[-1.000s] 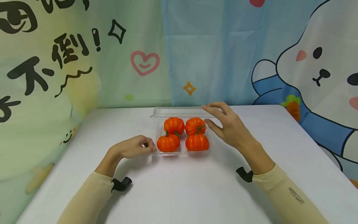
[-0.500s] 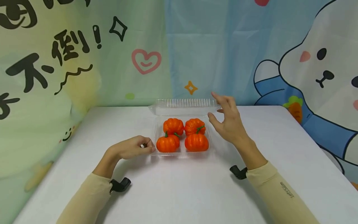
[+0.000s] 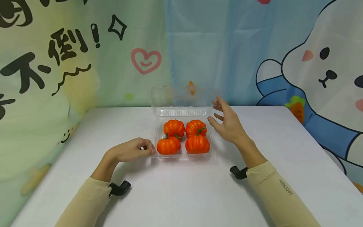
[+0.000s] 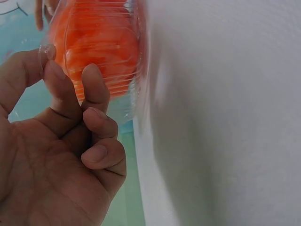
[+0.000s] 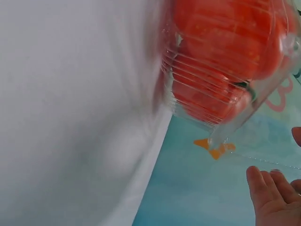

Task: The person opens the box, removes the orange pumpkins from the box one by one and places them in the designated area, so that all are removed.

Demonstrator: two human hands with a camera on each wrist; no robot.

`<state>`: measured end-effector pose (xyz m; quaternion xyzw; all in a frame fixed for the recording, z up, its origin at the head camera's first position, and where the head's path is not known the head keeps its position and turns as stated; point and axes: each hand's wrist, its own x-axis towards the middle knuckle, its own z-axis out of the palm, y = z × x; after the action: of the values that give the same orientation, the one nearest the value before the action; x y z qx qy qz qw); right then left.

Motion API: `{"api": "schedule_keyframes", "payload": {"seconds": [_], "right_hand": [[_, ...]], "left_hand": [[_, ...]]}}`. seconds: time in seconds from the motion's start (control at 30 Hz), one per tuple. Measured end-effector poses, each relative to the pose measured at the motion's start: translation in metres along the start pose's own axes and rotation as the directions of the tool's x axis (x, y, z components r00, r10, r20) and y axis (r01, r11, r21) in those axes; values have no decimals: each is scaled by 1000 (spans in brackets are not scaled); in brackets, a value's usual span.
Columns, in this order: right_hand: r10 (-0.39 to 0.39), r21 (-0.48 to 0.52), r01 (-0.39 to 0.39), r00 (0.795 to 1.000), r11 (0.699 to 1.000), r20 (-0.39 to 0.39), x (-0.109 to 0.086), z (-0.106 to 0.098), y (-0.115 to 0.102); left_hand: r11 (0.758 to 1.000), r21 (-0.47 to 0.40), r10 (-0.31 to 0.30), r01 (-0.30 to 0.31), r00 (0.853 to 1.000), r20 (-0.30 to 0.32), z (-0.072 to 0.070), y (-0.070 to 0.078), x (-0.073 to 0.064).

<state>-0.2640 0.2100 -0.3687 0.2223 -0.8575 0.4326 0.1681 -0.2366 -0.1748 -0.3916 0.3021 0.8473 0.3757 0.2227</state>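
Observation:
A clear plastic clamshell box [image 3: 182, 156] holds several small orange toy pumpkins [image 3: 197, 144] with green stems, set in two rows. Its lid [image 3: 181, 112] stands raised at the back, see-through against the curtain. My left hand [image 3: 131, 150] is at the box's front left corner; in the left wrist view thumb and index finger pinch the thin plastic rim [image 4: 44, 52], the other fingers loosely curled. At the lid's right side is my right hand [image 3: 228, 124], fingers spread and relaxed, fingertips right by the lid's edge. The right wrist view shows those fingertips [image 5: 256, 181] beside the lid.
The box stands on a white table [image 3: 181, 195] toward its far edge. Close behind the table hangs a printed curtain [image 3: 198, 47] with cartoon figures. Black wrist cameras [image 3: 120, 188] stick out from both sleeves.
The lid has swung up from lying low behind the box to standing raised. My right hand first rose, then turned with its fingers by the lid's edge. My left hand kept its grip.

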Motion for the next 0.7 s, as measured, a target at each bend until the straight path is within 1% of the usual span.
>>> {"api": "schedule_keyframes", "payload": {"seconds": [0.1,0.23,0.4,0.57,0.7], "right_hand": [[50,-3,-50,997,999,62,-1,1,3],[90,1,-91,990,996,112,-1,2,6],[128,6,-130,980,991,153,0,3,9],[158,-25,-156,972,987,176,0,6,12],[178,-47,-172,964,984,199,0,7,15]], "left_hand": [[1000,-7,10,-10,1000,4,0,-1,0],[1000,-19,16,-16,1000,10,0,-1,-1],[1000,-29,0,0,1000,11,-1,-1,-3],[998,-60,-12,13,1000,19,1,-2,-8],[998,-65,-12,13,1000,20,2,-3,-11]]}}
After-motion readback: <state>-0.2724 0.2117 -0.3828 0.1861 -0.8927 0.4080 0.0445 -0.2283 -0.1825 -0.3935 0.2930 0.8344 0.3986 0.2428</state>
